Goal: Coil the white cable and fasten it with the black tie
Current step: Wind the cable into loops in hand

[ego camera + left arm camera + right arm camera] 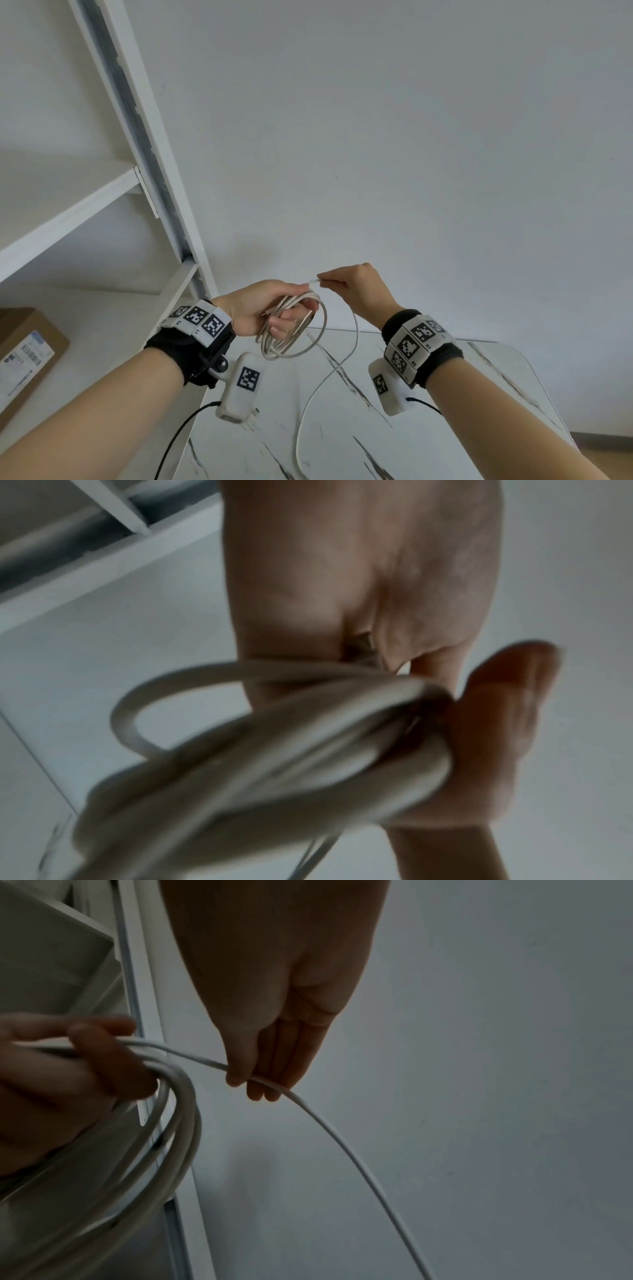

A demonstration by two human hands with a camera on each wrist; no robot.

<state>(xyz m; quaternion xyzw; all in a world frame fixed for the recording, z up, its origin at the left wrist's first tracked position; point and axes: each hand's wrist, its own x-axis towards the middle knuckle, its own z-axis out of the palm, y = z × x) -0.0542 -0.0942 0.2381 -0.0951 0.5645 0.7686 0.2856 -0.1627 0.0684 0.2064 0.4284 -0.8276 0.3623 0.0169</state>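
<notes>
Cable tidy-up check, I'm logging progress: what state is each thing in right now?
white cable: partly coiled, loose tail trailing onto the table
left hand: grips the coil
right hand: pinches the free strand
cardboard box: closed, on the shelf
black tie: not in view

White cable (294,329), white table (342,428) with black veining, brown box (27,346)

A white shelf frame (144,161) stands close left of the hands; the wall (411,137) rises behind.
</notes>
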